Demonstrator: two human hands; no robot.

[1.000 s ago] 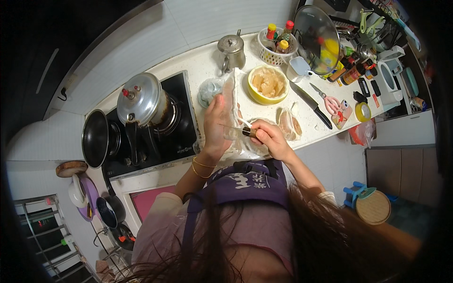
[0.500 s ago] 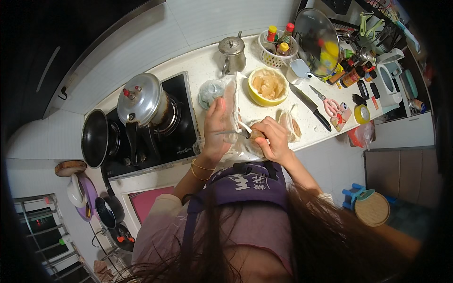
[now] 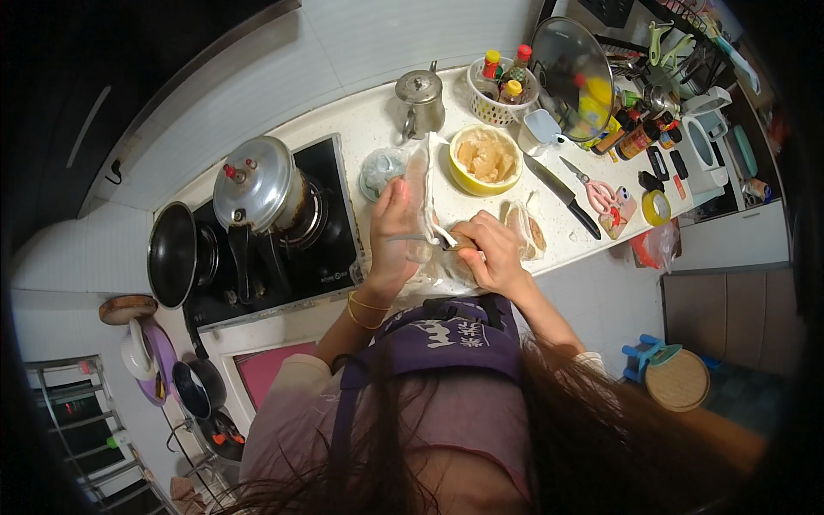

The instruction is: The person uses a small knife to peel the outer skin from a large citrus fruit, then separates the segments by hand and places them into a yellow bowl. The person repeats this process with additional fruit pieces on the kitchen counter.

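Note:
My left hand (image 3: 393,236) is closed around a pomelo segment (image 3: 418,182) held upright, its white membrane along the right edge. In my right hand (image 3: 491,249) is a small knife (image 3: 407,238), its brown handle in my fist and its thin blade pointing left across the segment's lower end. A strip of white membrane hangs by the blade. Just beyond my hands, a yellow pomelo rind (image 3: 482,185) serves as a bowl of peeled flesh. More pomelo pieces (image 3: 525,232) lie right of my right hand. Clear plastic (image 3: 433,279) lies under my hands.
A large knife (image 3: 562,193), pink-handled scissors (image 3: 601,193) and a yellow tape roll (image 3: 656,208) lie to the right. A metal kettle (image 3: 421,99) and a bottle basket (image 3: 498,107) stand behind. On the left, a pressure cooker (image 3: 253,184) and a black pan (image 3: 173,256) sit on the stove.
The knife in my right hand has shifted slightly at the segment's lower end, and the white membrane strip has moved with it. My left hand keeps its place.

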